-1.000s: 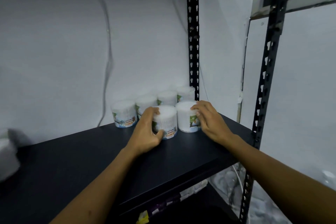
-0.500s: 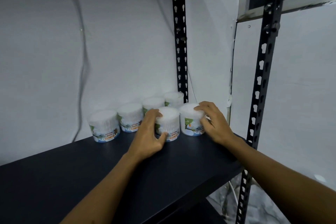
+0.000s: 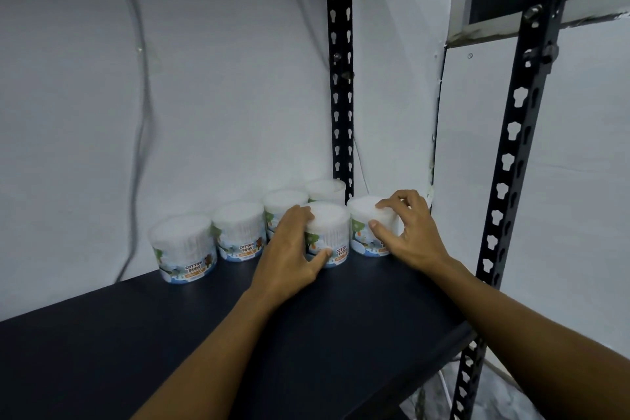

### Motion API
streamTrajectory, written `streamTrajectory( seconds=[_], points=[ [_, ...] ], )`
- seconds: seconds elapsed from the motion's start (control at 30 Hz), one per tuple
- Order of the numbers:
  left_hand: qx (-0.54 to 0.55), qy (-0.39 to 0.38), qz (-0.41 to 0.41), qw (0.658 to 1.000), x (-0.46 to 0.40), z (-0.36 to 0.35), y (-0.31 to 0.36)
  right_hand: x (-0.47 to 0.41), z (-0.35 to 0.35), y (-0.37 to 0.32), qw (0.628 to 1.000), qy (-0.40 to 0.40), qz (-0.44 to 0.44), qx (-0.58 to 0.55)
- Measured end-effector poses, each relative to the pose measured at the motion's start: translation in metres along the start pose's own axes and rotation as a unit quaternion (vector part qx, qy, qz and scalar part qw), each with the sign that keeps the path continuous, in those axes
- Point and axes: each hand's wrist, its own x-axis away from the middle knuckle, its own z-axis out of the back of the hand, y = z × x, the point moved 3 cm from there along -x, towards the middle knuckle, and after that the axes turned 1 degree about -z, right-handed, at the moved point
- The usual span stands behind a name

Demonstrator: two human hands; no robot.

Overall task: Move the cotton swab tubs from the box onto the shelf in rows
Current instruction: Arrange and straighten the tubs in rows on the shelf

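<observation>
White wall (image 3: 221, 78) backs a dark shelf (image 3: 170, 344) carried on 2 black slotted uprights (image 3: 341, 95). 6 cotton swab tubs stand upright on the shelf: 4 in a back row (image 3: 238, 230) along the wall, 2 in front. Left hand (image 3: 289, 256) grips the front left tub (image 3: 329, 232), fingers and thumb curled around it. Right hand (image 3: 409, 232) grips the front right tub (image 3: 366, 225), beside the rear upright. Both front tubs touch.

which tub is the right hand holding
The front-row tub nearest the rack post: the right hand grips it. The left hand holds its neighbour.
</observation>
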Motion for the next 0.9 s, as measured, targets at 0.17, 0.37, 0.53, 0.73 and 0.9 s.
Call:
streamTrajectory(
  seconds=[0.17, 0.37, 0.53, 0.73, 0.9],
  points=[
    [-0.022, 0.027, -0.008, 0.999, 0.0, -0.001, -0.005, -0.014, -0.014, 0.005, 0.999, 0.024, -0.012, -0.027],
    [-0.004, 0.03, 0.019, 0.999, 0.002, 0.0, -0.008, -0.019, -0.018, 0.012, 0.995, 0.061, -0.03, -0.077],
    [0.021, 0.018, 0.06, 0.998, 0.003, -0.003, -0.015, -0.016, -0.017, 0.012, 0.995, 0.05, -0.02, -0.089],
    [0.057, 0.003, 0.12, 0.991, 0.004, -0.003, -0.024, -0.015, -0.018, 0.011, 0.996, 0.041, -0.029, -0.071],
    [0.083, 0.005, 0.142, 0.986, 0.004, -0.001, -0.026, -0.016, -0.019, 0.012, 0.997, 0.041, -0.028, -0.059]
  ],
)
